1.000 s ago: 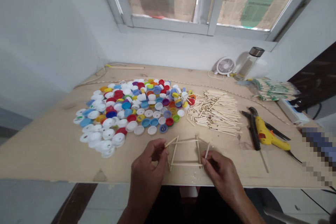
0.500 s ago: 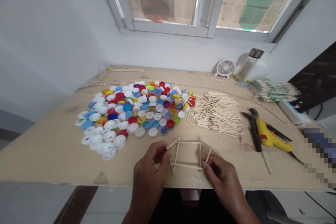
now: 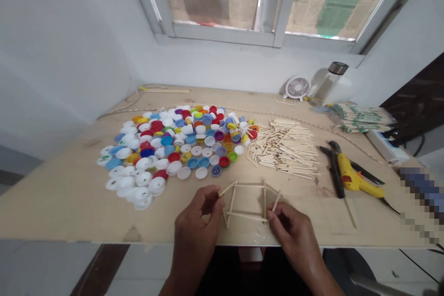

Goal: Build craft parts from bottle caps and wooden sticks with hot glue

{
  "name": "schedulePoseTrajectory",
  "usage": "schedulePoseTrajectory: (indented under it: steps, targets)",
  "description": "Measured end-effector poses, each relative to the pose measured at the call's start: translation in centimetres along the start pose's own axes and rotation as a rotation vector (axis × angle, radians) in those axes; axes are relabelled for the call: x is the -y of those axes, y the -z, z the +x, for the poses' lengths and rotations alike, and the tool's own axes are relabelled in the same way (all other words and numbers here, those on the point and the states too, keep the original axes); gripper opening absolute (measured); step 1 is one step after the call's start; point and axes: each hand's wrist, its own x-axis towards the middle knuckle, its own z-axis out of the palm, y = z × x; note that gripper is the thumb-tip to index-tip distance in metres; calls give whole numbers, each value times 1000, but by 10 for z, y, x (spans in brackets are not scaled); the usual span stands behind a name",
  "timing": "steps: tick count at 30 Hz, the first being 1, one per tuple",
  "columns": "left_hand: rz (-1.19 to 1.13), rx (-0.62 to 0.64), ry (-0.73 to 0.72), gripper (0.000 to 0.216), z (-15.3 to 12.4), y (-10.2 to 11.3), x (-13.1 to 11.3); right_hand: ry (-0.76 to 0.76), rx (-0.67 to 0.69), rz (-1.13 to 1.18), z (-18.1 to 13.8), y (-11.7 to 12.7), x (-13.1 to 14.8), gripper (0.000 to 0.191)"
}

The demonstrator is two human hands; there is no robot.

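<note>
Between my hands is a frame of thin wooden sticks (image 3: 247,216), a rough rectangle with slanted sticks at both ends. My left hand (image 3: 201,222) pinches its left end between thumb and fingers. At the other end my right hand (image 3: 294,229) pinches a short slanted stick near the frame's lower right corner. Just beyond the frame lie a wide heap of coloured bottle caps (image 3: 173,167) and a pile of loose cut sticks (image 3: 286,148). Fingertip contact on the far sides is hidden.
A yellow glue gun (image 3: 352,175) and black-handled pliers (image 3: 336,175) lie at the right. Behind them are bagged sticks (image 3: 364,118), a white power strip (image 3: 386,145), a small fan (image 3: 297,88) and a glass bottle (image 3: 326,85). A cord (image 3: 270,109) crosses the table behind the caps.
The camera view has shifted slightly. Both hands keep their pinch on the stick frame, which has barely moved.
</note>
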Motion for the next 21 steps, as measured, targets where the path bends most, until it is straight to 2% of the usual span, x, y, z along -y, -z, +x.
schedulePoseTrajectory:
  steps: [7, 17, 19, 21]
  targets:
    - [0, -5, 5, 12, -3, -1, 4, -19, -47, 6, -2, -2, 0, 34]
    - [18, 0, -28, 11, -2, -1, 7, -17, -17, -32, 0, 4, -3, 29]
    - [17, 4, -27, 11, -2, -1, 7, 25, -64, -64, -4, 8, -2, 24]
    - [14, 4, -25, 10, -3, -1, 7, 105, -204, -117, -10, 13, -1, 16]
